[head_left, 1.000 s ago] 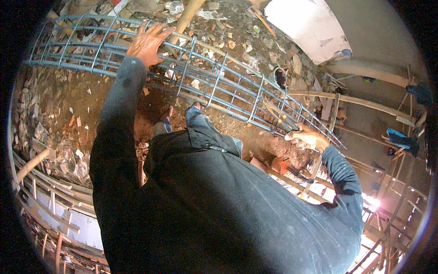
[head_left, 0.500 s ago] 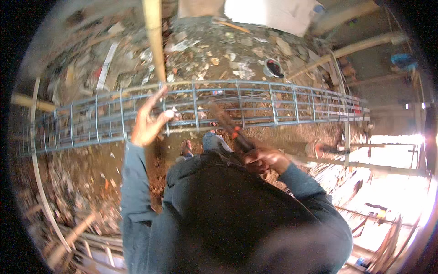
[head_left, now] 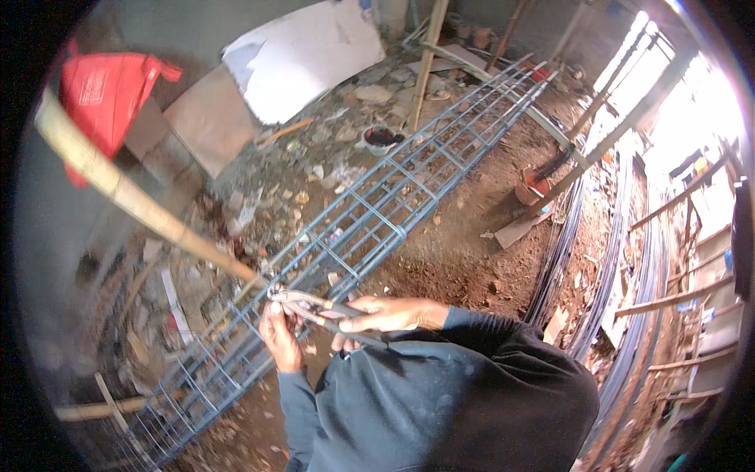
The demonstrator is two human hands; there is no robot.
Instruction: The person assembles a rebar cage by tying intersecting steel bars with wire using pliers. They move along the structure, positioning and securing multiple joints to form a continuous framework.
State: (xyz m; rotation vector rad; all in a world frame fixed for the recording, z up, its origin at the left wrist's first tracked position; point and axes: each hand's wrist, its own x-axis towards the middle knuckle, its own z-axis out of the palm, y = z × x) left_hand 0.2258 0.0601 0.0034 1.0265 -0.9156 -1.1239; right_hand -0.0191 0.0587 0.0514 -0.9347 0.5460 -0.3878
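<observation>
The right hand (head_left: 389, 315) is closed around the handles of the long pliers (head_left: 302, 298), whose head points left over the top of the steel bar cage (head_left: 403, 233), close to where the lower end of the bamboo pole (head_left: 149, 211) meets it. The left hand (head_left: 281, 337) is raised with its fingertips right at the head of the pliers; whether they pinch anything there, I cannot tell. The cage runs slantwise from lower left to upper right above littered ground. Beyond it stand a bucket (head_left: 369, 145) with dark contents, a white board (head_left: 307, 63) and a red bag (head_left: 106, 98)
</observation>
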